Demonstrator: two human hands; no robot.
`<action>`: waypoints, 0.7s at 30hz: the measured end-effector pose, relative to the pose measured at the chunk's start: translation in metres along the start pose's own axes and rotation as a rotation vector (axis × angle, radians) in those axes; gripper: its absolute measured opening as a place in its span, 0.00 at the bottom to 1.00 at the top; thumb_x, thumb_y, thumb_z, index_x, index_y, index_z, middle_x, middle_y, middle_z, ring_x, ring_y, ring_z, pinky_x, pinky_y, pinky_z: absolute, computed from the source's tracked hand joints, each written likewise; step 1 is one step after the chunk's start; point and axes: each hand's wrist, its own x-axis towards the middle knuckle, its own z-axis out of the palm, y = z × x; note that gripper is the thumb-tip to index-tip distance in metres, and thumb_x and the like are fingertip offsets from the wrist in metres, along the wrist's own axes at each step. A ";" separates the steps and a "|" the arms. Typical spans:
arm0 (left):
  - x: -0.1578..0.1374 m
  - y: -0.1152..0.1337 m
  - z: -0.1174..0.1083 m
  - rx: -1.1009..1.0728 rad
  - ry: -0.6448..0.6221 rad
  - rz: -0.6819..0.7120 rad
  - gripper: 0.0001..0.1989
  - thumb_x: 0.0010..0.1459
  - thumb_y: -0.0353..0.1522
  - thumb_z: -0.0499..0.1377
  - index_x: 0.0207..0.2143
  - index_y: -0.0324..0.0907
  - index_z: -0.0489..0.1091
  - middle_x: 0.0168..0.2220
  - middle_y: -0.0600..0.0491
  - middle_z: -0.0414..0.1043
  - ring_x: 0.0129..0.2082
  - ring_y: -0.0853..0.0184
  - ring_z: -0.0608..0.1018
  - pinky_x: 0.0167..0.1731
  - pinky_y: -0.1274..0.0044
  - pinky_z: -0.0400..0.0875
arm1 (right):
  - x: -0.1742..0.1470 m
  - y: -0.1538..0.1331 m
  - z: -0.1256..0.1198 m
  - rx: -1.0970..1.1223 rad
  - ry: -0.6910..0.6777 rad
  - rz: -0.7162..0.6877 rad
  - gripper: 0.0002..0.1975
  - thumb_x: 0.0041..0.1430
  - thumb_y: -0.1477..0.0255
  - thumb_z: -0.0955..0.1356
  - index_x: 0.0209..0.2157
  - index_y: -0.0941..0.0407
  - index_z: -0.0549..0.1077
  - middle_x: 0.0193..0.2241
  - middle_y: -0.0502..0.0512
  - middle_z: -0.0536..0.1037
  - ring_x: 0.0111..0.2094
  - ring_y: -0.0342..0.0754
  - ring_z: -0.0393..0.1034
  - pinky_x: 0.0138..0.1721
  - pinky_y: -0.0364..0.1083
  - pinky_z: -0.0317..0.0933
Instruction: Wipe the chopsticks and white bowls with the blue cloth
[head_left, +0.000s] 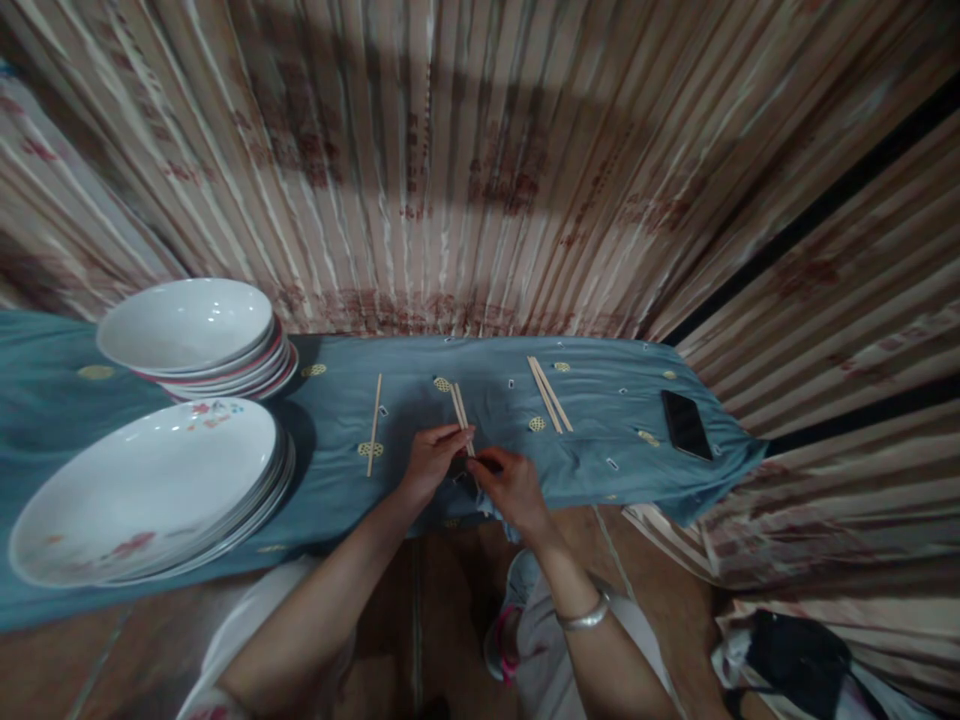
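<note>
The right hand point(512, 488) has its fingers curled in, pinching the near ends of a pair of chopsticks point(460, 408); just left, the left hand point(433, 460) closes its fingertips on them higher up, over the blue cloth point(615, 440). Plates point(150, 490) are stacked at near left. A lone chopstick point(374, 425) lies left of the hands, a phone point(685, 425) far right, bowls point(187, 330) beyond the plates, then a curtain point(450, 240).

Table point(600, 420): bowls point(191, 335), left; plates point(150, 490), before bowls; lone chopstick point(374, 425), right of plates; held chopsticks point(463, 408), over centre; loose chopsticks point(553, 394), right of those; phone point(686, 425), far right. Curtain point(450, 180), behind.
</note>
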 end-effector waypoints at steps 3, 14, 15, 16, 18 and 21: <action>0.001 -0.003 0.003 -0.004 0.007 -0.003 0.21 0.33 0.44 0.69 0.29 0.40 0.80 0.24 0.52 0.77 0.24 0.69 0.74 0.28 0.77 0.68 | -0.002 -0.003 0.000 -0.080 0.013 0.018 0.08 0.57 0.68 0.66 0.33 0.53 0.77 0.31 0.52 0.81 0.33 0.47 0.75 0.35 0.42 0.62; -0.002 -0.007 0.016 -0.059 -0.010 -0.084 0.23 0.30 0.43 0.70 0.29 0.38 0.78 0.26 0.51 0.77 0.24 0.69 0.75 0.30 0.76 0.70 | -0.008 0.007 -0.006 -0.256 0.053 -0.021 0.09 0.59 0.71 0.64 0.35 0.54 0.77 0.31 0.54 0.81 0.32 0.46 0.75 0.33 0.40 0.60; -0.003 -0.007 0.016 -0.075 -0.018 -0.096 0.24 0.29 0.43 0.71 0.30 0.38 0.78 0.26 0.50 0.77 0.25 0.69 0.75 0.31 0.75 0.70 | -0.009 0.009 -0.006 -0.266 0.055 -0.019 0.09 0.59 0.71 0.64 0.34 0.54 0.77 0.30 0.54 0.81 0.32 0.46 0.75 0.32 0.40 0.60; -0.004 -0.007 0.016 -0.088 -0.029 -0.106 0.24 0.29 0.42 0.71 0.31 0.38 0.78 0.27 0.50 0.77 0.26 0.68 0.76 0.32 0.74 0.71 | -0.009 0.011 -0.007 -0.278 0.058 -0.016 0.09 0.59 0.71 0.64 0.34 0.54 0.77 0.30 0.54 0.81 0.31 0.46 0.75 0.32 0.40 0.60; -0.006 -0.007 0.016 -0.101 -0.051 -0.117 0.25 0.29 0.41 0.71 0.32 0.37 0.77 0.28 0.49 0.78 0.27 0.68 0.76 0.33 0.74 0.71 | -0.010 0.014 -0.010 -0.301 0.069 0.000 0.09 0.58 0.71 0.64 0.33 0.54 0.77 0.29 0.54 0.81 0.31 0.47 0.75 0.32 0.41 0.60; -0.007 -0.007 0.013 -0.092 -0.077 -0.120 0.25 0.31 0.40 0.71 0.34 0.38 0.77 0.28 0.50 0.77 0.26 0.70 0.76 0.32 0.75 0.71 | -0.009 0.019 -0.022 -0.354 0.115 0.045 0.09 0.58 0.71 0.64 0.32 0.53 0.77 0.29 0.54 0.81 0.31 0.47 0.76 0.31 0.40 0.60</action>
